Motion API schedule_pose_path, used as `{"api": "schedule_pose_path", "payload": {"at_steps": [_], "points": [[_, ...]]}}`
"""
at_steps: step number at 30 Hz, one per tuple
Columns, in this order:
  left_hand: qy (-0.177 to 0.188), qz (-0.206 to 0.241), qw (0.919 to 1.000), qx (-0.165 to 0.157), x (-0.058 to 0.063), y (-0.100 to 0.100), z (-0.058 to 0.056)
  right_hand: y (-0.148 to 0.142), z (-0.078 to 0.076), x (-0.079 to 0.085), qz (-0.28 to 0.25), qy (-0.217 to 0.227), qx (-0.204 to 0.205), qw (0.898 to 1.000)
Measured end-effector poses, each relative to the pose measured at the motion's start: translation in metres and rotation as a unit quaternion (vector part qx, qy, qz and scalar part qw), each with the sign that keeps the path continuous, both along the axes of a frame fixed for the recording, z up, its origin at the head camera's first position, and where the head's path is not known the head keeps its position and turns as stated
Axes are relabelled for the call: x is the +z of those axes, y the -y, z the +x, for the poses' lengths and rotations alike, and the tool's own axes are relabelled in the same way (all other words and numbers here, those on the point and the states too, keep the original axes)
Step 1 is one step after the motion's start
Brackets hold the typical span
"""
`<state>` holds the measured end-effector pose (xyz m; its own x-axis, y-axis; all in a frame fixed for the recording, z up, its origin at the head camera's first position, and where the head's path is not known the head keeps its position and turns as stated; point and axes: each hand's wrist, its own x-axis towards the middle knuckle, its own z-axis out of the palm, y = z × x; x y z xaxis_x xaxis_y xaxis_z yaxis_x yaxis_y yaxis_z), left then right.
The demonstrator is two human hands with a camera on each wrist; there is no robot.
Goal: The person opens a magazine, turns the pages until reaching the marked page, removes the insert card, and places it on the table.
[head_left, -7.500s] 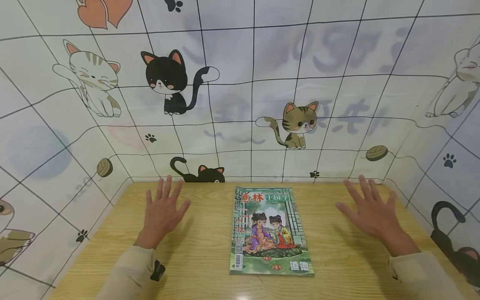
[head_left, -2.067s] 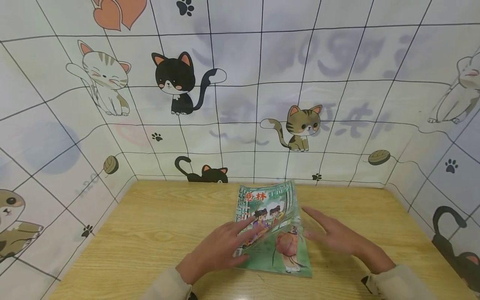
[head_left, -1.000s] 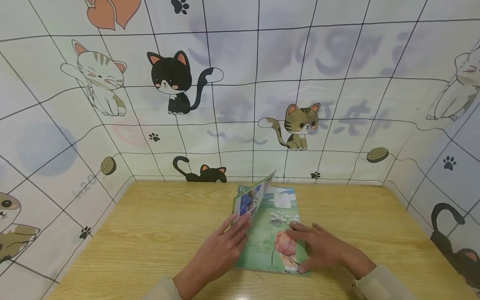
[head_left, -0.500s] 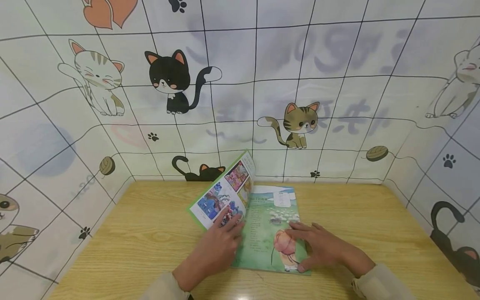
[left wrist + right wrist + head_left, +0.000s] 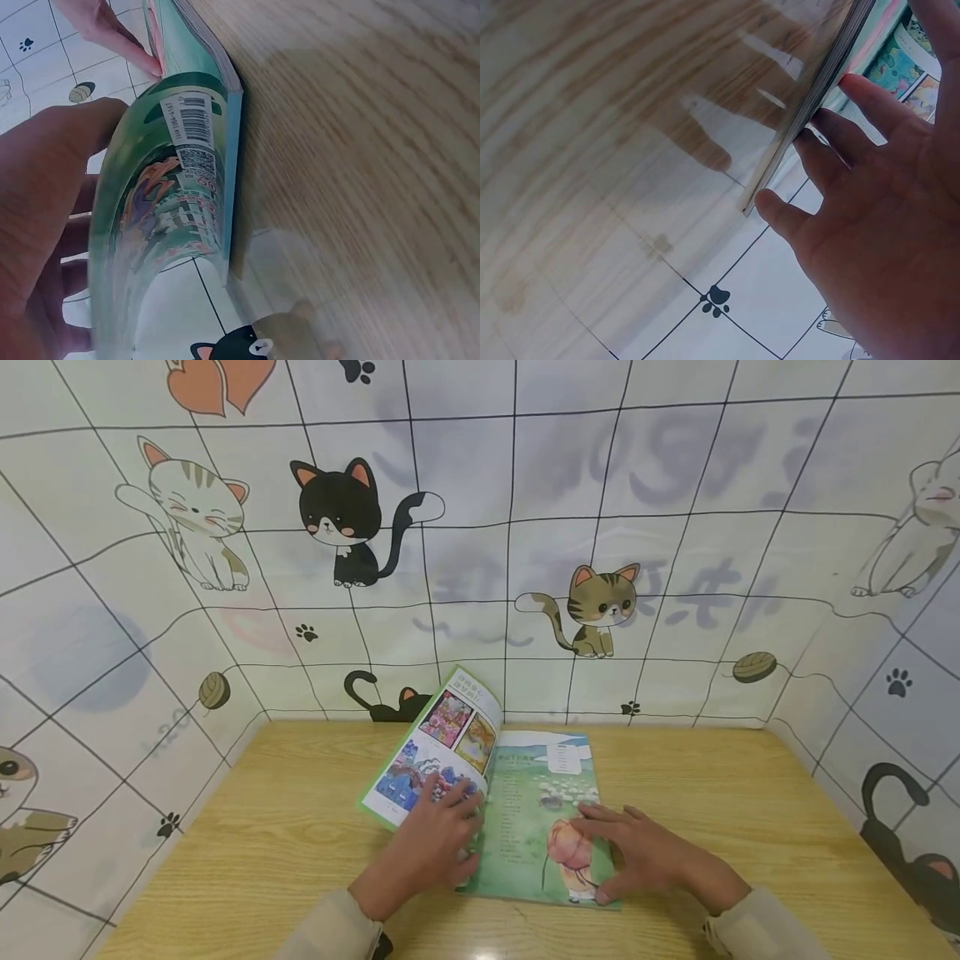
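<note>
A magazine (image 5: 517, 827) lies open on the wooden table, its front cover turned up and leaning to the left. Several colour pictures show on the inner cover (image 5: 447, 718). My left hand (image 5: 435, 839) rests its extended fingers on that inner side, near the spine. In the left wrist view the cover (image 5: 124, 225) bows over, barcode outward, with the hand on its far side. My right hand (image 5: 648, 856) rests on the right edge of the green page, fingers extended. The right wrist view shows its fingertips along the page edges (image 5: 810, 105).
The wood-grain table (image 5: 300, 810) runs back to a wall (image 5: 465, 552) covered in cat-printed sheeting. More of this sheeting stands at the left and right sides.
The cover was closed at first, with both hands raised apart. Since then my left hand has lifted it and swung it leftward. My right hand has settled on the page and stays there.
</note>
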<state>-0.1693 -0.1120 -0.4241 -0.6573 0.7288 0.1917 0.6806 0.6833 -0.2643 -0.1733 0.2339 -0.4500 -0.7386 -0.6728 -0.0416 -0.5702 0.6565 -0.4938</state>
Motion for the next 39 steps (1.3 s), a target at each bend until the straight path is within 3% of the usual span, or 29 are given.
{"api": "schedule_pose_path", "payload": {"at_steps": [11,22,39], "points": [[0.063,0.051,0.9959,0.041,-0.01,0.005,-0.003,0.0,-0.002,0.0,0.001,-0.006,0.005,1.0],[0.103,0.106,0.9883,0.037,-0.015,0.008,-0.004,-0.005,-0.007,0.0,0.007,-0.025,0.012,1.0],[0.125,0.131,0.9827,0.041,-0.023,0.009,0.001,-0.004,-0.007,-0.003,0.003,-0.017,0.01,1.0]]}}
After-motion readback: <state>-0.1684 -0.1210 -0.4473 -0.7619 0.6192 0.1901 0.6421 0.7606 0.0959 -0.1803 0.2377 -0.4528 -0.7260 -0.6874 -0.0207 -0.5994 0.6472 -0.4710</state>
